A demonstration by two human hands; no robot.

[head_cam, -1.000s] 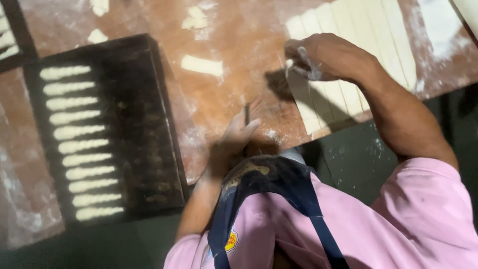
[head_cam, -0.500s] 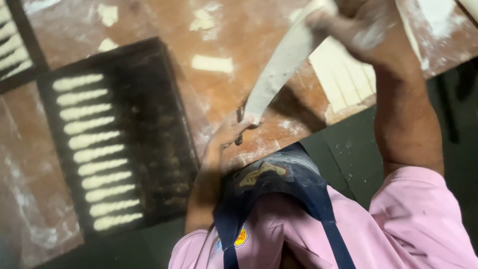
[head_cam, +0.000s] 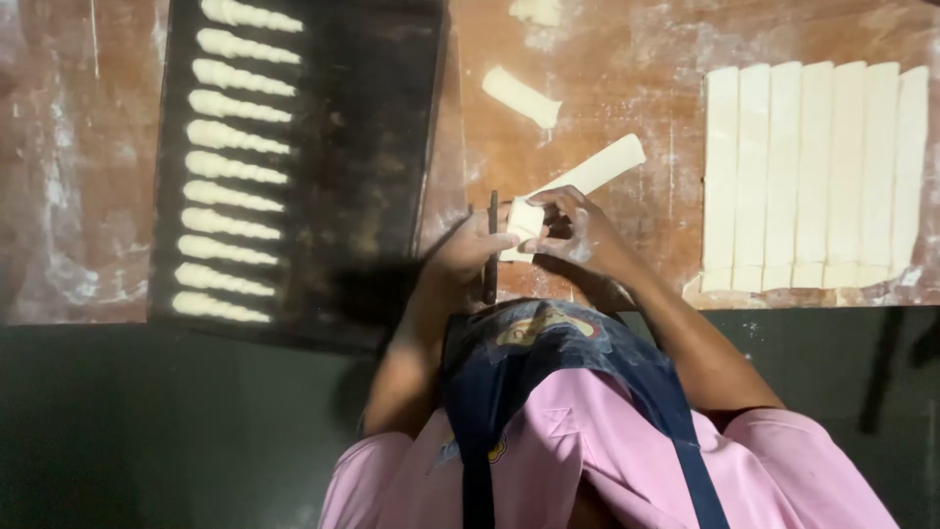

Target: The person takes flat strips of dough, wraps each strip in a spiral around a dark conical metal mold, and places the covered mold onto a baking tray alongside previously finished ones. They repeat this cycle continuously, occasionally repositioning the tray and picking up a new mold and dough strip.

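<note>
A long flat dough strip point(head_cam: 587, 178) lies on the floured wooden table point(head_cam: 607, 78) in front of me. Both hands pinch its near end, which is folded over. My left hand point(head_cam: 470, 250) holds that end and also a thin dark blade point(head_cam: 492, 245) standing upright along its fingers. My right hand point(head_cam: 578, 230) grips the same end from the right. Several cut dough strips point(head_cam: 813, 176) lie side by side at the right.
A dark baking tray point(head_cam: 372, 147) sits at the left with a column of several twisted dough sticks point(head_cam: 230, 167) along its left side. Small dough pieces point(head_cam: 522, 96) lie at the top centre. The table's near edge runs just below my hands.
My right hand has carried one strip from the right-hand stack down onto the table in front of me. Both hands now hold its near end. The view shifted so that more of the tray shows.
</note>
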